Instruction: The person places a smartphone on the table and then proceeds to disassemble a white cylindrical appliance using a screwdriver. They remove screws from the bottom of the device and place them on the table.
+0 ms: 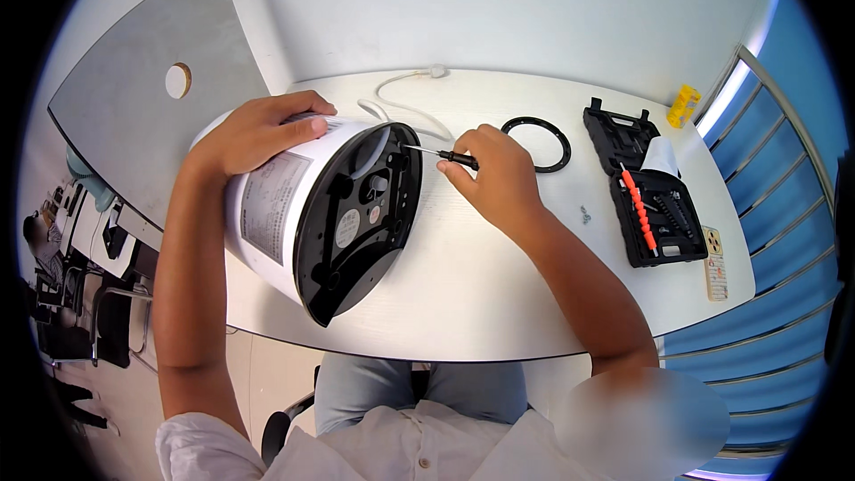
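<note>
A white cylindrical appliance (267, 223) lies on its side on the table, its black underside (361, 223) turned toward the right. My left hand (263, 132) rests over the top of the white body and holds it steady. In my right hand (495, 171) is a small screwdriver (459, 158) with a black handle. Its thin metal shaft points left, and the tip reaches the upper right edge of the underside. Whether the tip sits in a screw is too small to tell. A pale cord (419, 111) runs from behind the appliance to a plug (436, 72).
A black ring (563, 144) lies beyond my right hand, with several small screws (585, 215) nearer me. Farther right are an open black tool case (637, 214) with an orange flexible shaft (639, 211), a remote control (715, 264) and a yellow box (683, 106). Metal railings (793, 205) flank the table.
</note>
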Demonstrator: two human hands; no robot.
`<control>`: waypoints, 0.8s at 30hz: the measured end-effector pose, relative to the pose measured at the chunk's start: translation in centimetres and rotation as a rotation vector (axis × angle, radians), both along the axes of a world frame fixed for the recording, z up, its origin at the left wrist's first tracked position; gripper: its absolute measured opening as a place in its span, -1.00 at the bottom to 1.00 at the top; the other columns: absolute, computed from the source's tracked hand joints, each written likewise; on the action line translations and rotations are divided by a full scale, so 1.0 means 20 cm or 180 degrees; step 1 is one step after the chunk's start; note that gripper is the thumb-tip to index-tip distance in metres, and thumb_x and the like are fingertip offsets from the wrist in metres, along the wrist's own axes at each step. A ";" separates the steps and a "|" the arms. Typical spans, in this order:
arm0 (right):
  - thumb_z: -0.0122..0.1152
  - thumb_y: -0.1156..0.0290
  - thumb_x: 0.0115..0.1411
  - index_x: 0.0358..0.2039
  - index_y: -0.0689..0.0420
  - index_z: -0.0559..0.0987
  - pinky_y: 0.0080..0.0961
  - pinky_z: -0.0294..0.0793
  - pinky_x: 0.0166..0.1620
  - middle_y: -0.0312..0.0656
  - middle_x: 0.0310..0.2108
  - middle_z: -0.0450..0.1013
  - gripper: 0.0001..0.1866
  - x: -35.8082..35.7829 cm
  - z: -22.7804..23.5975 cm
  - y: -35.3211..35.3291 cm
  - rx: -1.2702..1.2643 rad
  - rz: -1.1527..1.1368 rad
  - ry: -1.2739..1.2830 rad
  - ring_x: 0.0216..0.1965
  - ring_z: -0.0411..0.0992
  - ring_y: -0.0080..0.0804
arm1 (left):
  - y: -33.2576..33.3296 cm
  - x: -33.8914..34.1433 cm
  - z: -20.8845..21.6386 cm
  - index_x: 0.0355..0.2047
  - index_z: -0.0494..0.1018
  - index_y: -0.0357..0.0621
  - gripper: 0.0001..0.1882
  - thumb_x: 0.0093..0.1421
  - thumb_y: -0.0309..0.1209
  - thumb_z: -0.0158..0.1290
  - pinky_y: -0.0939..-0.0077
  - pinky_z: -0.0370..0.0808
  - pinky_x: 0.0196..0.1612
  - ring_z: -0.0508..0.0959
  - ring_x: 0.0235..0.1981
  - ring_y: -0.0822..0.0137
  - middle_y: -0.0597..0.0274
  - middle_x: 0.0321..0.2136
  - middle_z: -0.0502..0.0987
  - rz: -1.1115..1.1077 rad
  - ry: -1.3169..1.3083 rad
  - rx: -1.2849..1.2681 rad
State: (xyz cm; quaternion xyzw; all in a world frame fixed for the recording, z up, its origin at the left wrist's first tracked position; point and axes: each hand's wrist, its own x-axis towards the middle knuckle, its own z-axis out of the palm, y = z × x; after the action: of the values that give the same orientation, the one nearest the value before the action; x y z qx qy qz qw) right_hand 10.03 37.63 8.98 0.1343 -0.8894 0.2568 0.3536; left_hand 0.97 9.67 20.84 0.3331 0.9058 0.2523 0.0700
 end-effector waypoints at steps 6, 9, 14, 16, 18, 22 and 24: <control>0.17 0.31 0.17 -0.47 0.23 0.49 -0.29 0.30 -0.45 -0.13 -0.54 0.33 -0.77 0.04 0.08 0.02 -0.0221 0.0266 -0.0883 -0.51 0.34 -0.19 | -0.01 0.01 0.00 -0.02 0.50 0.01 -0.34 0.06 0.23 -0.02 0.34 0.43 -0.07 0.56 -0.18 0.12 -0.04 -0.17 0.57 -0.0022 0.0166 -0.0018; 0.12 0.26 0.23 -0.46 0.20 0.46 -0.27 0.30 -0.46 -0.12 -0.60 0.34 -0.74 0.01 0.08 0.06 0.0012 0.0548 -0.1010 -0.53 0.36 -0.15 | 0.00 0.03 0.02 -0.01 0.47 -0.14 -0.34 0.10 0.14 0.02 0.39 0.36 0.02 0.51 -0.11 0.19 0.02 -0.12 0.55 -0.0037 -0.0010 -0.0036; 0.14 0.19 0.23 -0.46 0.10 0.42 -0.29 0.32 -0.49 -0.19 -0.71 0.32 -0.74 0.01 0.06 0.04 0.0714 0.0079 -0.1029 -0.57 0.39 -0.19 | -0.01 0.02 0.02 -0.01 0.46 -0.22 -0.35 0.12 0.10 0.04 0.42 0.35 0.05 0.49 -0.08 0.23 0.04 -0.11 0.53 -0.0125 -0.0091 -0.0029; 0.19 0.21 0.19 -0.49 0.06 0.42 -0.33 0.31 -0.52 -0.25 -0.70 0.31 -0.76 0.01 0.04 0.05 0.1125 -0.0072 -0.0502 -0.59 0.38 -0.26 | -0.01 0.01 0.02 -0.01 0.45 -0.22 -0.35 0.13 0.10 0.05 0.42 0.35 0.04 0.49 -0.09 0.24 0.04 -0.11 0.53 -0.0128 -0.0130 -0.0019; 0.24 0.23 0.15 -0.51 0.03 0.42 -0.38 0.30 -0.53 -0.30 -0.69 0.31 -0.77 0.01 0.01 0.05 0.1398 -0.0148 0.0077 -0.60 0.36 -0.32 | -0.01 0.00 0.01 -0.01 0.45 -0.23 -0.35 0.13 0.10 0.05 0.42 0.35 0.03 0.49 -0.10 0.24 0.05 -0.12 0.54 -0.0156 -0.0142 0.0006; 0.35 0.27 0.03 -0.55 0.03 0.44 -0.45 0.28 -0.51 -0.34 -0.64 0.29 -0.76 0.01 0.01 0.05 0.1479 -0.0162 0.0906 -0.59 0.32 -0.36 | -0.02 -0.01 -0.01 -0.02 0.50 -0.03 -0.33 0.06 0.22 0.00 0.37 0.43 -0.08 0.56 -0.18 0.13 -0.01 -0.18 0.57 -0.0154 0.0010 0.0055; 0.37 0.28 0.00 -0.54 0.05 0.46 -0.45 0.29 -0.48 -0.32 -0.59 0.30 -0.76 0.01 0.01 0.04 0.1333 -0.0216 0.0857 -0.55 0.32 -0.36 | -0.01 -0.01 -0.01 -0.03 0.50 -0.02 -0.33 0.06 0.22 0.01 0.37 0.43 -0.08 0.55 -0.18 0.13 -0.02 -0.17 0.57 -0.0141 0.0043 0.0053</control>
State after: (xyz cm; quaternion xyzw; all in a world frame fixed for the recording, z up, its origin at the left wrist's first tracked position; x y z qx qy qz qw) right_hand 10.27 38.46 9.24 0.2077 -0.8721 0.0347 0.4417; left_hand 0.80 9.43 20.66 0.3552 0.8966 0.2560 0.0667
